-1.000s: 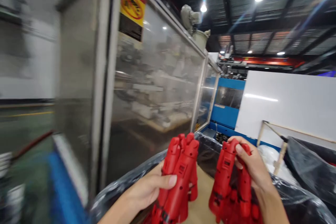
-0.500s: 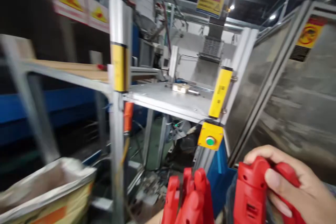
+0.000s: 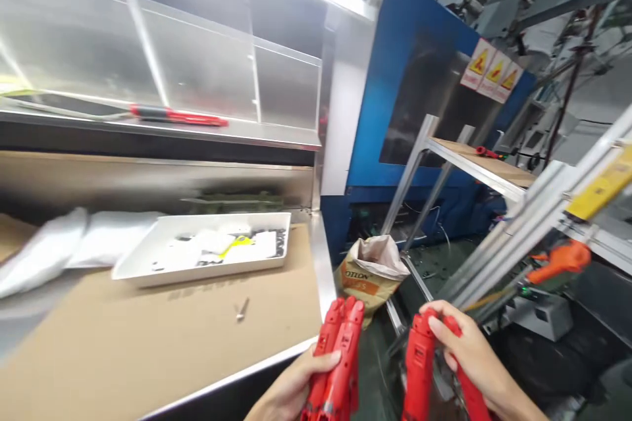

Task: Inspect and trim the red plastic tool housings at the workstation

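Observation:
Low in the head view, my left hand is closed around a bundle of long red plastic housings, the thumb lying across them. My right hand grips more red plastic housings, pinching them near their upper ends, one on each side of the fingers. Both bundles are held upright, apart from each other, with their lower ends cut off by the picture edge. My left hand is close to the front edge of a cardboard-covered bench.
On the bench are a white tray with small dark parts, white bags and a small pin-like piece. A red and black tool lies on the shelf above. Beyond stand an open paper sack, a metal-framed table and a blue machine.
My view has swung left, from the metal frame with the green button to the bench. Both hands still hold the red housings, and my left hand has come into view.

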The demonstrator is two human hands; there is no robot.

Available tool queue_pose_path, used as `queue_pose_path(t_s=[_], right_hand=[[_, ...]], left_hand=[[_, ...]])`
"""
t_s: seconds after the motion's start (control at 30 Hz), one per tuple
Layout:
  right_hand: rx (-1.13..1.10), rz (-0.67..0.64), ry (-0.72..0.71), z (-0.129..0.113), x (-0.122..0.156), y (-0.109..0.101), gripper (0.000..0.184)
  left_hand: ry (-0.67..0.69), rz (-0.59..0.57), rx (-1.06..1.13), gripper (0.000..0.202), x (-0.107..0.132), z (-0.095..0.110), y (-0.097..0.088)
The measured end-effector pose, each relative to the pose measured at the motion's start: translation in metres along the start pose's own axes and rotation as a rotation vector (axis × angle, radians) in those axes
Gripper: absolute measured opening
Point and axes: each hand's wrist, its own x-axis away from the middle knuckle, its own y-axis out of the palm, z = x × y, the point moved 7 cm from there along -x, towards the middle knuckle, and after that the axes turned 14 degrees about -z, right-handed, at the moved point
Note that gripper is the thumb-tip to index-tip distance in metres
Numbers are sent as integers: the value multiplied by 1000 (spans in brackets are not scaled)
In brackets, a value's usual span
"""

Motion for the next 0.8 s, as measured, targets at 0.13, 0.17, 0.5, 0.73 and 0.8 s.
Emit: queue_pose_path(t_s=[0.13,0.17,0.5,0.73,0.8], right_hand=[[-107,-68,3,51,-153,81,50],[-117,-87,35,66,-187,101,45],[-161,-194,266,161,-352,215,21],[-222,-202,308,195,-366,247,24],[-224,-171,301,200,-366,250,25]], left_hand=[[39,213,-25,44,19,55,-117],[45,255,-25,41,20,64,-142],[-13,379,26,22,16,109,-240],[51,554,-136,44,73,136,-267],[49,639,-231,39,89,141,-279]])
